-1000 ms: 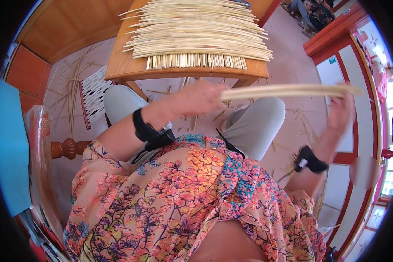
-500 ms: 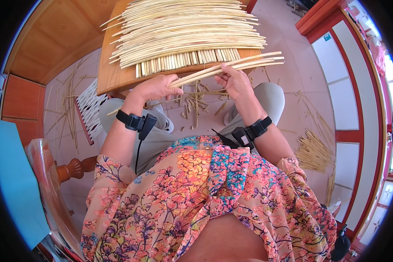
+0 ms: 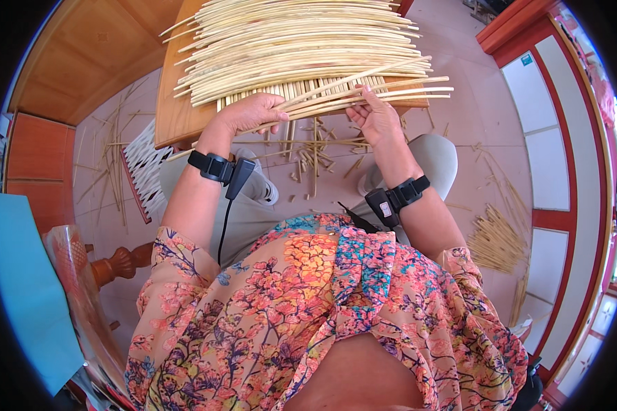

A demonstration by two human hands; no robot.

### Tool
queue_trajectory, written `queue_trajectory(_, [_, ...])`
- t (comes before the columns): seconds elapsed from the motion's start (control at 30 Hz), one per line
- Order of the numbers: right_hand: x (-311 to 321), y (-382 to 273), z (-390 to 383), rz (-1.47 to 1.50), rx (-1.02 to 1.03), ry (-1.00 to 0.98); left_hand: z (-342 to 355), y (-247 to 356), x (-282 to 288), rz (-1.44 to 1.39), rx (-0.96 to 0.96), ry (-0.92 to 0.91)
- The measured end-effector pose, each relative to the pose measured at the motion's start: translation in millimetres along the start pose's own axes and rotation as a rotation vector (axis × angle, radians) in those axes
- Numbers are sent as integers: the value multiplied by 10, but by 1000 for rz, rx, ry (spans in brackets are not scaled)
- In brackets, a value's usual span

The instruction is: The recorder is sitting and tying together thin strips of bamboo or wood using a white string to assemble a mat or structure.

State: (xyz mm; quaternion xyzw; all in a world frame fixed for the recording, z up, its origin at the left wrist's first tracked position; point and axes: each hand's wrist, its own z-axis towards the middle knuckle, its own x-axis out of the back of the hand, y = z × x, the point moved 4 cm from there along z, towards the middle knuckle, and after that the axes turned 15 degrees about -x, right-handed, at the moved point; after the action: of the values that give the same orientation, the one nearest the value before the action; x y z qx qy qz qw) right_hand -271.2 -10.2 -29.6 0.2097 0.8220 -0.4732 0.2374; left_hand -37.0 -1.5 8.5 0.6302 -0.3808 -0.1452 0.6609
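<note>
My left hand (image 3: pixel 253 111) grips several long pale wooden strips (image 3: pixel 418 91) near the front edge of a wooden table (image 3: pixel 178 123). My right hand (image 3: pixel 377 120) holds the same strips further right, thumb on top and fingers curled beneath, their far ends fanning apart. On the table lies a wide layer of similar long strips (image 3: pixel 301 38) over a row of short upright-laid pieces (image 3: pixel 274 89). Both wrists wear black straps with small devices.
Cut pieces (image 3: pixel 308 157) litter the floor between my knees. A bundle of sticks (image 3: pixel 493 240) lies at the right, by a red-and-white cabinet (image 3: pixel 548 171). A white slatted rack (image 3: pixel 144 171) is at the left, near a turned wooden post (image 3: pixel 110 267) and blue panel (image 3: pixel 20 274).
My hands came closer together from a wide, raised hold on the strips a second ago. Since half a second ago both moved slightly up toward the table, and the strips' ends spread further.
</note>
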Motion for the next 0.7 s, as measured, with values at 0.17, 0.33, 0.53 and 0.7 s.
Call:
queue_trajectory(0.17, [-21, -56, -54, -26, -2, -52, -21, 9, -72, -101, 20, -16])
queue_trajectory(0.33, [-5, -63, -129, -59, 8, -62, -36, -44, -129, -136, 69, 0])
queue_trajectory(0.53, [103, -58, -174, -55, 21, -78, -4, -79, -232, -192, 62, -27])
queue_trajectory(0.7, [160, -32, -206, -61, 20, -49, -27, -42, -325, -174, 93, -16])
